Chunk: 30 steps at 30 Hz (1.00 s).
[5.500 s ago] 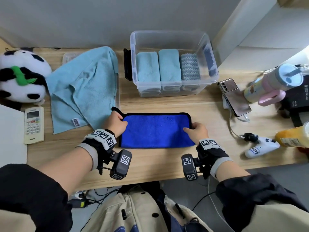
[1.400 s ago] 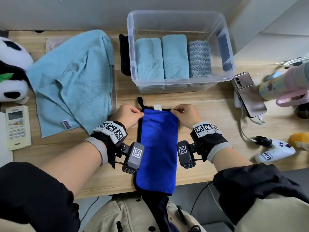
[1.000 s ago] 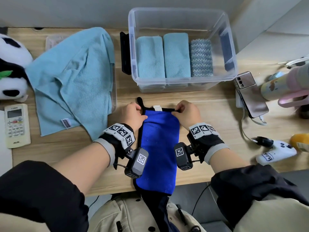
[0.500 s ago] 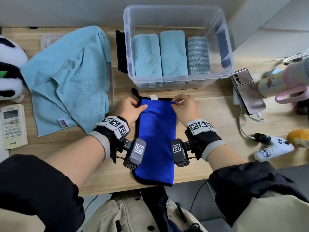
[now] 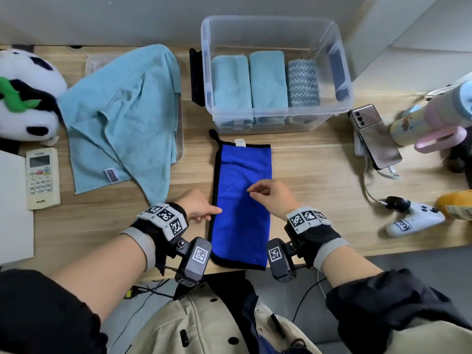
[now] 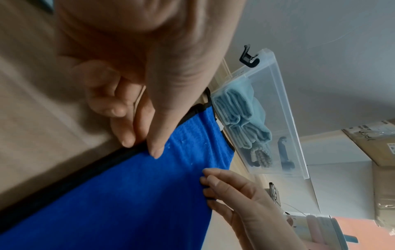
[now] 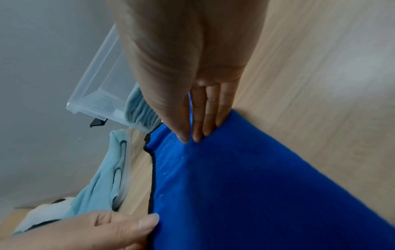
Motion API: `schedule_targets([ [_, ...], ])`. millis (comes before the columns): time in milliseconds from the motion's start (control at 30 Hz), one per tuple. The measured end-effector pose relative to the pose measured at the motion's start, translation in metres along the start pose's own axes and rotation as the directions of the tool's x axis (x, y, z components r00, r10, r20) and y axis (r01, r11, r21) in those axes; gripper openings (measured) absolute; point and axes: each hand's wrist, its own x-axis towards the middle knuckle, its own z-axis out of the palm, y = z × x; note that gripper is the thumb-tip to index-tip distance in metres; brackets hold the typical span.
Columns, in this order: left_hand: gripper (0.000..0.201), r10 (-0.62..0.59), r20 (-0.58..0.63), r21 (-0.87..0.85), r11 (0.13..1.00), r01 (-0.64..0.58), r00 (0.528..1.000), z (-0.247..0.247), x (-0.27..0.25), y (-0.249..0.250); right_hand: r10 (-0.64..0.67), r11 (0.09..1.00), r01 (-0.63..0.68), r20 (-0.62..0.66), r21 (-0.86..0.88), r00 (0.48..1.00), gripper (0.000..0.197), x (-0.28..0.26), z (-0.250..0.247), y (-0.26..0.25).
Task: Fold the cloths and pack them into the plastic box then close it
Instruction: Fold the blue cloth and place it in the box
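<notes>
Blue cloth (image 5: 241,203) flat on table (image 5: 306,180), just before the box (image 5: 277,72), long axis pointing at it. Left of box: loose towel (image 5: 122,118), panda (image 5: 23,93). Right: phone (image 5: 374,135). Left hand (image 5: 196,208) pinches the cloth's left edge; right hand (image 5: 274,198) pinches its right edge.

Both our forearms reach forward from the near edge, bare below dark pushed-up sleeves, and each wrist wears a band with printed markers and a small camera under it. Our left hand (image 5: 198,208) lies low with the thumb and the fingers (image 6: 157,148) stretched toward the right, the tips together in a pinch. Our right hand (image 5: 274,198) is a little farther and higher, palm down, its thumb and fingers (image 7: 198,133) also brought together in a pinch, pointing left. The two hands are near but apart.
</notes>
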Motion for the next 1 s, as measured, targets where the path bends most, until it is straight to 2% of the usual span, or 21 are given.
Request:
schedule_targets([
  [133,0.032,-0.016,0.122,0.098,0.995,0.004,0.992,0.015,-0.017,-0.009,0.004,1.000,-0.004,-0.017,0.018,1.000,0.012,-0.003,0.005,0.000],
  [267,0.033,-0.044,0.187,0.222,0.975,0.002,0.981,0.023,-0.039,-0.015,0.003,1.000,-0.002,-0.027,0.021,1.000,0.014,-0.005,0.007,-0.003],
  [433,0.035,-0.072,0.276,0.259,0.966,-0.002,0.959,0.029,-0.052,-0.020,0.011,1.000,-0.010,-0.036,0.011,0.999,0.015,-0.006,0.008,-0.005],
  [600,0.034,-0.048,0.256,0.211,0.977,-0.007,0.966,0.036,-0.053,-0.025,0.009,0.999,-0.010,-0.032,-0.035,0.999,0.017,-0.006,0.011,-0.007],
  [733,0.032,-0.061,0.251,0.196,0.981,0.011,0.966,0.037,-0.048,-0.033,0.016,0.999,-0.013,-0.073,0.040,0.997,0.013,-0.009,0.010,-0.005],
  [767,0.030,-0.068,0.245,0.178,0.984,0.024,0.967,0.037,-0.045,-0.037,0.043,0.998,-0.037,-0.113,0.054,0.993,0.009,-0.012,0.009,-0.003],
  [833,0.027,-0.072,0.228,0.131,0.991,0.042,0.971,0.037,-0.042,-0.041,0.136,0.990,-0.138,-0.171,-0.001,0.976,0.018,-0.020,0.004,0.005],
  [867,0.028,-0.073,0.216,0.110,0.993,0.050,0.974,0.037,-0.041,-0.041,0.197,0.976,-0.208,-0.144,-0.069,0.970,0.026,-0.026,0.000,0.008],
  [933,0.028,-0.083,0.206,0.063,0.995,0.071,0.975,0.038,-0.043,-0.040,0.336,0.916,-0.322,0.020,-0.240,0.942,0.038,-0.040,-0.005,0.010],
  [1000,0.026,-0.105,0.229,0.004,0.994,0.107,0.968,0.039,-0.046,-0.036,0.471,0.849,-0.380,0.198,-0.367,0.860,0.046,-0.053,-0.005,0.012],
])
